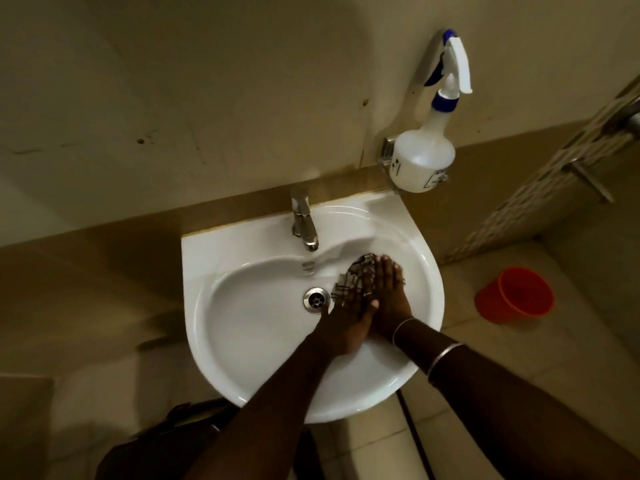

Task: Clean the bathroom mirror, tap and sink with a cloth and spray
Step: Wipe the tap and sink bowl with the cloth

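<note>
A white wall-hung sink (242, 341) fills the middle of the view, with a chrome tap (304, 223) at its back edge and a metal drain (316, 299) in the bowl. Both hands are in the right half of the bowl, pressed together on a dark checked cloth (356, 271). My left hand (346, 317) lies over the cloth's near part, just right of the drain. My right hand (389, 292) lies flat on the cloth with fingers stretched toward the back. A white spray bottle (422, 157) with a blue and white trigger stands on a holder behind the sink's right corner.
An orange bucket (516, 294) sits on the tiled floor right of the sink. A brown ledge (138, 233) runs along the wall behind the sink. A metal rail (588, 178) shows at the far right. A dark bag or clothing (166, 441) lies below the sink's front edge.
</note>
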A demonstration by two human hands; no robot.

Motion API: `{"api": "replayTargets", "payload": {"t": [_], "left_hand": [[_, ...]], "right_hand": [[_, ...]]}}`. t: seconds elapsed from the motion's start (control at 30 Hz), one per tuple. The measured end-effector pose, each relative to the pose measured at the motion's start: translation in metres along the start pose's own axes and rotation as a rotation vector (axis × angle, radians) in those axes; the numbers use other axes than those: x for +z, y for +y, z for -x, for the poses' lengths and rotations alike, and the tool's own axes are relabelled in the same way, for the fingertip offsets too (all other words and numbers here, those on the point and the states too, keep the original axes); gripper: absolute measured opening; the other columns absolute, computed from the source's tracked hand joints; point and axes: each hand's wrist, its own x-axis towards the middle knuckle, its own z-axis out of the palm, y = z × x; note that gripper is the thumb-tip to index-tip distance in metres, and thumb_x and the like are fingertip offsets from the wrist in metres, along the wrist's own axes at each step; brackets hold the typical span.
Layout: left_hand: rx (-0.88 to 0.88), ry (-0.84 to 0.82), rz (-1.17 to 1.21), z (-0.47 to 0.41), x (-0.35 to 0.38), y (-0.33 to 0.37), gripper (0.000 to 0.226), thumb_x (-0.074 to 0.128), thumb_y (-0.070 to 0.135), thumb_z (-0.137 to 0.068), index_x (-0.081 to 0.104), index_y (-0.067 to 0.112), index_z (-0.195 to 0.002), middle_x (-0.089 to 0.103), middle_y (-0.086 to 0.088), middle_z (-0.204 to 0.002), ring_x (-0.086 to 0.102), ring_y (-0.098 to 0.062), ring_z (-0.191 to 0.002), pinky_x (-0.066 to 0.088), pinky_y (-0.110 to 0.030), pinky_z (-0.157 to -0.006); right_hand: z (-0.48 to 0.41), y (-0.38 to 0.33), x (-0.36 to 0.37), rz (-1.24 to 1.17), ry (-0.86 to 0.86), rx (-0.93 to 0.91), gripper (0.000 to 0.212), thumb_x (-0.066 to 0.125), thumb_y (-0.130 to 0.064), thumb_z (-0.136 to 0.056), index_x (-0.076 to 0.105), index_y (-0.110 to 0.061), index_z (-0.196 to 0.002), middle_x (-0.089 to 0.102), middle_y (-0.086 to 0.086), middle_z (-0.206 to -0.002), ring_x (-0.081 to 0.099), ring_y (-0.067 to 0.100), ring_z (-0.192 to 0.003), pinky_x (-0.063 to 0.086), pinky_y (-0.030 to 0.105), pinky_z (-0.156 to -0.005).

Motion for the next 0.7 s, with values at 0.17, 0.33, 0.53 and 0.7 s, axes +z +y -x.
{"api": "replayTargets", "payload": {"t": [0.17, 0.33, 0.53, 0.7], "left_hand": [[-0.085, 0.023, -0.301, 0.044, -0.006, -0.07, 0.059, 0.01, 0.044, -0.109, -0.003, 0.025, -0.164, -0.006, -0.008, -0.172, -0.001, -0.037, -0.159, 0.008, -0.07, -0.12], [-0.226, 0.112, -0.424, 0.107, -0.036, -0.117, 0.094, -0.025, 0.059, -0.076, 0.001, 0.036, -0.163, 0.0, 0.008, -0.172, -0.004, -0.033, -0.159, -0.005, -0.058, -0.125], [-0.313, 0.178, -0.518, 0.155, -0.048, -0.118, 0.094, -0.021, 0.06, -0.08, 0.01, 0.03, -0.164, 0.009, 0.004, -0.172, -0.003, -0.023, -0.16, -0.011, -0.051, -0.126], [-0.212, 0.134, -0.561, 0.183, -0.043, -0.088, 0.08, -0.005, 0.056, -0.098, 0.037, 0.022, -0.158, 0.031, -0.009, -0.166, 0.017, -0.026, -0.158, 0.006, -0.05, -0.128]], "right_hand": [[0.004, -0.081, 0.008, -0.283, -0.134, -0.044, 0.096, 0.006, -0.054, -0.078, -0.013, -0.01, -0.161, -0.022, 0.033, -0.163, -0.023, 0.053, -0.15, -0.021, 0.061, -0.119], [0.0, -0.16, 0.0, -0.479, -0.216, -0.101, 0.092, 0.011, -0.05, -0.079, -0.007, -0.021, -0.164, -0.02, 0.031, -0.164, -0.02, 0.053, -0.151, -0.013, 0.063, -0.122], [0.029, -0.201, -0.013, -0.557, -0.264, -0.245, 0.077, 0.022, -0.047, -0.101, -0.014, -0.016, -0.162, -0.02, 0.025, -0.167, -0.018, 0.045, -0.154, -0.011, 0.057, -0.125], [0.068, -0.181, -0.015, -0.537, -0.378, -0.328, 0.08, 0.03, -0.057, -0.104, -0.01, -0.02, -0.163, -0.011, 0.019, -0.17, -0.008, 0.04, -0.157, -0.004, 0.056, -0.127]]}}
